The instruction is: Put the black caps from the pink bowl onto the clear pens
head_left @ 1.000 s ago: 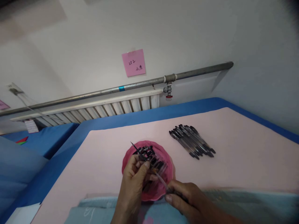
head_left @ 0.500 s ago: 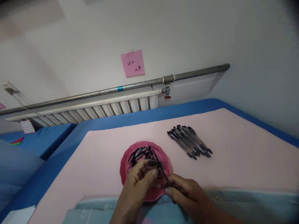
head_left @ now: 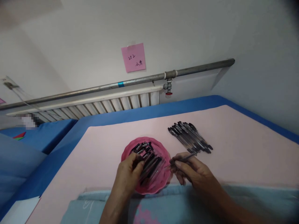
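Pink dish [head_left: 149,191]: in the head view, it stood on the pale pink sheet [head_left: 245,161].
Dish contents: small black caps [head_left: 141,147] lay toward the back, slender pen parts [head_left: 153,165] farther forward.
Left hand [head_left: 127,172]: was over the dish's left side, thumb and forefinger narrowly set; whether they gripped anything could not be told.
Right hand [head_left: 195,169]: pinched a slim pen piece [head_left: 190,156], just beside the dish's right rim.
Capped pens [head_left: 190,137]: lay slantwise in an overlapping row beyond the right hand.

left fingers [head_left: 135,157] curled, right fingers [head_left: 188,169] pinched, forearms [head_left: 116,199] slanting inward
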The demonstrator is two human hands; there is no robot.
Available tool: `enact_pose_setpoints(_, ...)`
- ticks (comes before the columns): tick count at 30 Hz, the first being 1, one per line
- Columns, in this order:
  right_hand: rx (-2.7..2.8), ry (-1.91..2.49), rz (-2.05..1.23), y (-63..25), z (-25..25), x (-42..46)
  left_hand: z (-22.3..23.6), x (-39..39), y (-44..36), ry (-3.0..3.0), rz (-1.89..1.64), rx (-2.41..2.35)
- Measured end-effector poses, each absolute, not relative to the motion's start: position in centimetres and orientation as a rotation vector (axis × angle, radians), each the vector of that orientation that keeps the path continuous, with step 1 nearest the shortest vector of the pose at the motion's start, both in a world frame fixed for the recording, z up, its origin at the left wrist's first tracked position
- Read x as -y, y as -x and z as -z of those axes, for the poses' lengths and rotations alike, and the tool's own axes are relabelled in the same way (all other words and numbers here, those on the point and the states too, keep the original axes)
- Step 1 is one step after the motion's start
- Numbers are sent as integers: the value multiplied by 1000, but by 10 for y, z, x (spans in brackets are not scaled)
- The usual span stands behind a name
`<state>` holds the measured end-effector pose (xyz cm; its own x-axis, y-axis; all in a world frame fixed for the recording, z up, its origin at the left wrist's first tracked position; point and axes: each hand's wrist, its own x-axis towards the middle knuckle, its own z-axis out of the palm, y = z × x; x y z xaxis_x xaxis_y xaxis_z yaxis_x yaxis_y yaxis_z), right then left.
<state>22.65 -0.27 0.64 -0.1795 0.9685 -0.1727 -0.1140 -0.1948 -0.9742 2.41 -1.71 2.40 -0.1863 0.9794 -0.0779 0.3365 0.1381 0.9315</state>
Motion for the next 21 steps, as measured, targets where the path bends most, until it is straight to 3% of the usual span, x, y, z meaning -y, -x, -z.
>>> enact_pose_setpoints(3, 1123, 1151, -1520, -227, -4, 2, -21, 17, -24, -1649, -691, -1756)
enact_pose_setpoints(6, 1133, 1153, -1525, -226, -3, 1, -18, 17, -22, -1872, -541, -1777)
enact_pose_setpoints(14, 1153, 1160, -1516, -227, -1, 0, -19, 11, 1, -1762, -584, -2239)
enact_pose_setpoints(21, 1182, 1167, -1516, -227, -2, 0, -16, 8, -12, -1836, -276, -2178)
